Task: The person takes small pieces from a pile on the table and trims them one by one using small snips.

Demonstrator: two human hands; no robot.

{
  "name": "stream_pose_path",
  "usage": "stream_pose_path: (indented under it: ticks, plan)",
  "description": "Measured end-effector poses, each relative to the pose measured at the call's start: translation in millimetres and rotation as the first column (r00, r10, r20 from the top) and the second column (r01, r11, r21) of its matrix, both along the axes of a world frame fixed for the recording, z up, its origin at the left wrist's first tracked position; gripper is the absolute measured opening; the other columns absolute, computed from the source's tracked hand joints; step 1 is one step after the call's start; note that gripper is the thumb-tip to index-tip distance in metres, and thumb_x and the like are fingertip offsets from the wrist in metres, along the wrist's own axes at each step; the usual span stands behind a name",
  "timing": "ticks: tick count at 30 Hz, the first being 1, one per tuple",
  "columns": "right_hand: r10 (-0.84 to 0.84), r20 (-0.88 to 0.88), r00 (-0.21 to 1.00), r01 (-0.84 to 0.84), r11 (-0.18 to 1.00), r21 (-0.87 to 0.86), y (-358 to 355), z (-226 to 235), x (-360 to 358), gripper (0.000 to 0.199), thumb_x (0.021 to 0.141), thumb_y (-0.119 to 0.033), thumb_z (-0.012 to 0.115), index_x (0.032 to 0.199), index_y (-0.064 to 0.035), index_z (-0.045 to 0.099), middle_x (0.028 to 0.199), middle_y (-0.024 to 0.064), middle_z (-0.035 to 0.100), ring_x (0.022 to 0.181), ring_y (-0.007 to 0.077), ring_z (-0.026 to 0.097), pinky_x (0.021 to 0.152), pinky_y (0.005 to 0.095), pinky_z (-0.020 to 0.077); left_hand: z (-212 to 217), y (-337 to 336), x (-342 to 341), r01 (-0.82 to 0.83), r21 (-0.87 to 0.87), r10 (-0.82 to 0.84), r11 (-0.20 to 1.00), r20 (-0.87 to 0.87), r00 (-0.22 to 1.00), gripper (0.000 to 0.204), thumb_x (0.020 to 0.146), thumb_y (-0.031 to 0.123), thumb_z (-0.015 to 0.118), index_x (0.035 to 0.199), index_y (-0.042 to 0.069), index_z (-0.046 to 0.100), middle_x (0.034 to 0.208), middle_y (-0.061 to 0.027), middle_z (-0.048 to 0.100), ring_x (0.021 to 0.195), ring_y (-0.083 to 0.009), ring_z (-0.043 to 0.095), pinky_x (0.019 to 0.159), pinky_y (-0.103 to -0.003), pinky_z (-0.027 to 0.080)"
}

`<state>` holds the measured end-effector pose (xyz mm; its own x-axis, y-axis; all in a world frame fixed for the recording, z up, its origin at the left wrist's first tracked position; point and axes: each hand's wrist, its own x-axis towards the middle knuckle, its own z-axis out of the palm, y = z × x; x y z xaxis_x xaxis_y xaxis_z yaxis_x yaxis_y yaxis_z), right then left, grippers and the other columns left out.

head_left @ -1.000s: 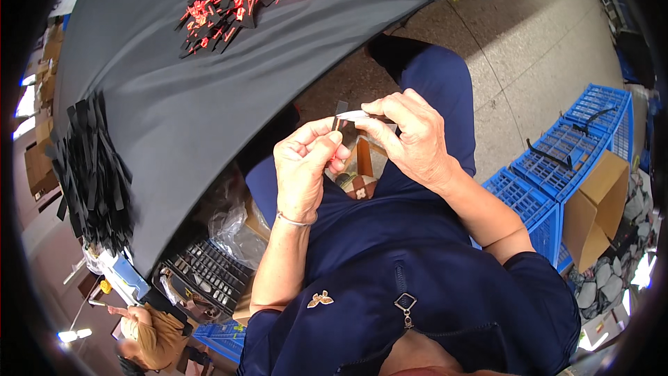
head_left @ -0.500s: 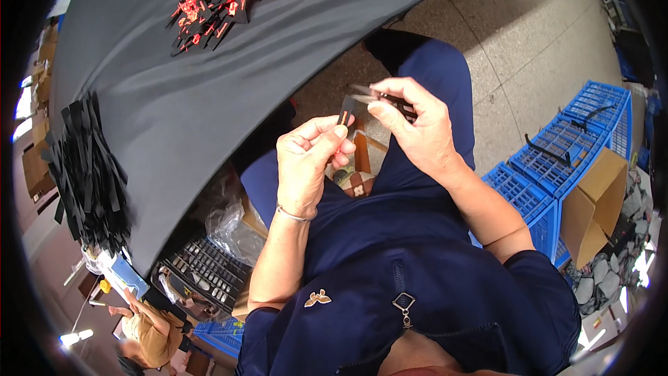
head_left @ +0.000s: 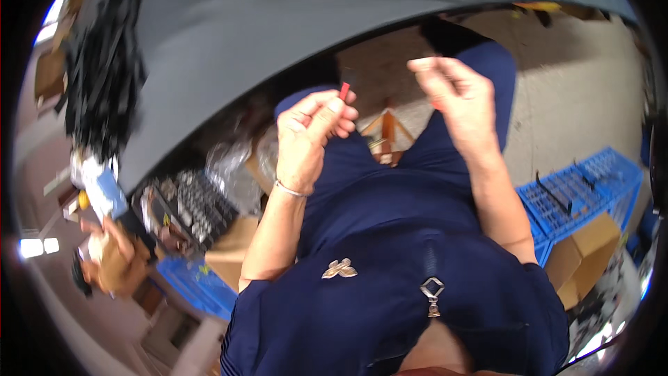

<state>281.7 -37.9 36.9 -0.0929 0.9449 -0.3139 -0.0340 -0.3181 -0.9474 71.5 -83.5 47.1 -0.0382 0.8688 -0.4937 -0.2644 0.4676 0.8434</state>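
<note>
A small red strip (head_left: 344,91) stands up between the thumb and fingers of my left hand (head_left: 306,129), which is closed on it in front of the grey-covered table. My right hand (head_left: 459,97) is raised to the right, apart from the strip, and smeared by motion. Its thumb and forefinger come together at the tips. A reddish spot shows under the palm, but I cannot make out what the hand holds. A thick bundle of black fabric strips (head_left: 104,73) lies at the table's left end.
The grey cloth-covered table (head_left: 278,21) curves across the far side. Blue plastic crates (head_left: 577,191) and an open cardboard box (head_left: 584,257) stand at right. At left are a clear plastic bag (head_left: 233,174), a dark crate of small pieces (head_left: 191,202), and another person (head_left: 115,257).
My right hand has moved right, away from my left; the thread snips it held no longer show. My left hand now shows a red end instead of the black strip. The view has shifted.
</note>
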Motion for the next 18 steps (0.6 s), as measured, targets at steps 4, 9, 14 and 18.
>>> stream_pose_path:
  ticks: [4, 9, 14, 18]
  plan:
    - [-0.089, -0.03, 0.996, 0.089, 0.996, -0.009, -2.5, -22.7, 17.7, 0.017, 0.087, -0.014, 0.062, 0.098, -0.0014, 0.066, 0.067, -0.0085, 0.046, 0.056, -0.0007, 0.035, 0.048, 0.0154, 0.0268, -31.0, -52.5, -86.4, -0.425, 0.098, 0.435, 0.9, -0.27, 0.859, 0.024, 0.088, 0.013, 0.06, 0.105, -0.003, 0.062, 0.086, -0.0101, 0.067, 0.068, -0.0101, 0.061, 0.063, -0.021, 0.05]
    - [-0.107, -0.02, 0.994, 0.106, 0.993, -0.045, -1.6, -34.7, 20.0, 0.017, 0.088, -0.014, 0.061, 0.097, -0.0011, 0.065, 0.062, -0.008, 0.041, 0.048, -0.001, 0.029, 0.043, 0.0165, 0.0216, -104.4, -164.8, -173.2, -0.653, 0.065, 0.581, 0.754, -0.53, 0.618, 0.027, 0.086, 0.012, 0.063, 0.109, -0.002, 0.061, 0.091, -0.0089, 0.066, 0.071, -0.0095, 0.06, 0.064, -0.019, 0.05]
    - [-0.107, -0.021, 0.994, 0.106, 0.993, -0.05, 2.1, -35.3, 12.9, 0.017, 0.088, -0.015, 0.061, 0.097, -0.0004, 0.065, 0.062, -0.0079, 0.041, 0.048, -0.0004, 0.029, 0.043, 0.017, 0.0204, -182.1, -234.5, -217.0, -0.787, -0.002, 0.514, 0.616, -0.756, 0.405, 0.035, 0.085, 0.003, 0.058, 0.119, 0.002, 0.058, 0.088, -0.0001, 0.063, 0.059, -0.0029, 0.045, 0.053, -0.017, 0.038]
    - [-0.119, 0.002, 0.993, 0.119, 0.993, -0.003, 2.3, -32.6, 12.1, 0.017, 0.089, -0.016, 0.061, 0.095, -0.0005, 0.065, 0.063, -0.0076, 0.043, 0.049, -0.0003, 0.03, 0.043, 0.0176, 0.0222, -177.0, -221.2, -231.1, -0.689, 0.334, 0.59, 0.643, -0.79, 0.168, 0.037, 0.084, -0.004, 0.051, 0.121, 0.001, 0.055, 0.108, -0.0036, 0.062, 0.076, -0.0085, 0.055, 0.068, -0.02, 0.045]
